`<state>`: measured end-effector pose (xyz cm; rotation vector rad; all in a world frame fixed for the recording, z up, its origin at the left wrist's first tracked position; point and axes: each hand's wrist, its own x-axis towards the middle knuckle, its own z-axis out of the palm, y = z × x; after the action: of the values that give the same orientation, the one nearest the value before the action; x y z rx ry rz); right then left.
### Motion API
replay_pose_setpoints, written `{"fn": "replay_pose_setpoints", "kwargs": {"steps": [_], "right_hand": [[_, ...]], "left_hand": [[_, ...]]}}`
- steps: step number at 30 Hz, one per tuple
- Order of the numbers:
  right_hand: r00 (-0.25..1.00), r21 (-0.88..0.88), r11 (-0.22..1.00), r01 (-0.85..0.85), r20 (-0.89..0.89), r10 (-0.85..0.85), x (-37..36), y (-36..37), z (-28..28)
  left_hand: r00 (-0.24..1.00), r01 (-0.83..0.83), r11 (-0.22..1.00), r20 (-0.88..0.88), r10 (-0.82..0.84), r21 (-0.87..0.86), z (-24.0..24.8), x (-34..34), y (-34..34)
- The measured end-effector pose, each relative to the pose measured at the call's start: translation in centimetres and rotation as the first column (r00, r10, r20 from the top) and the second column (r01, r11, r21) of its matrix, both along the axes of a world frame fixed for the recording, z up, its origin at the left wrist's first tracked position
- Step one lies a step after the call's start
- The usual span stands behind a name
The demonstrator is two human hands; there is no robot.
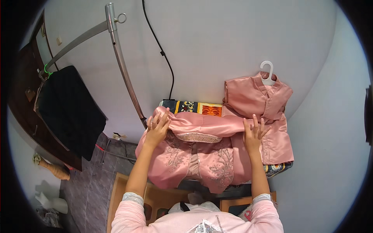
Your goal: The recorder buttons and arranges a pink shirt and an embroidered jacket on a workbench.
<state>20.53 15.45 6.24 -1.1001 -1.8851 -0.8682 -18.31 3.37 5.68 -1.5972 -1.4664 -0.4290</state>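
Note:
A shiny pink satin garment (167,173) with silvery embroidery lies spread in front of me, its folded upper part bunched across the top. A beaded, jewelled band (199,137) shows in the fold. My left hand (157,130) rests on the fold's left end, fingers spread. At the right end lies my right hand (254,135), fingers also apart, touching the satin. The thumbs' exact contact is hard to see. Beyond my right hand, a smaller pink satin top (248,97) lies with a white hanger (268,73) in its neck.
A patterned cloth (190,106) lies beneath the garments, against the wall. To the left stands a metal clothes rack (125,73) bearing a black garment (70,110) on a green hanger. Wooden furniture (153,193) is close below me. A black cable (168,64) runs down the wall.

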Motion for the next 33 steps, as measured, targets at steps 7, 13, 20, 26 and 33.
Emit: {"fn": "replay_pose_setpoints", "kwargs": {"steps": [7, 13, 20, 26, 33], "right_hand": [[0.991, -0.006, 0.997, 0.077, -0.114, -0.077, 0.4, -8.7, 2.2], [0.982, 0.093, 0.984, 0.155, -0.122, -0.143, 1.0, -16.6, 3.4], [0.977, 0.057, 0.981, 0.187, -0.115, -0.179, 2.2, -23.2, 3.5], [0.975, 0.020, 0.980, 0.197, -0.104, -0.194, 3.9, -27.1, 3.2], [0.962, -0.041, 0.975, 0.219, -0.160, -0.222, 6.9, -30.2, 1.7]], "left_hand": [[0.983, -0.121, 0.972, -0.114, 0.147, 0.203, 1.2, 0.1, -6.8], [1.000, 0.005, 0.970, -0.026, 0.002, 0.241, 1.9, 1.2, -13.1], [1.000, 0.012, 0.974, 0.010, -0.014, 0.226, 2.3, 3.0, -18.0], [1.000, 0.023, 0.971, -0.013, -0.021, 0.240, 2.9, 4.5, -21.4], [0.986, -0.012, 0.961, -0.156, 0.057, 0.275, 1.9, 7.5, -25.1]]}}
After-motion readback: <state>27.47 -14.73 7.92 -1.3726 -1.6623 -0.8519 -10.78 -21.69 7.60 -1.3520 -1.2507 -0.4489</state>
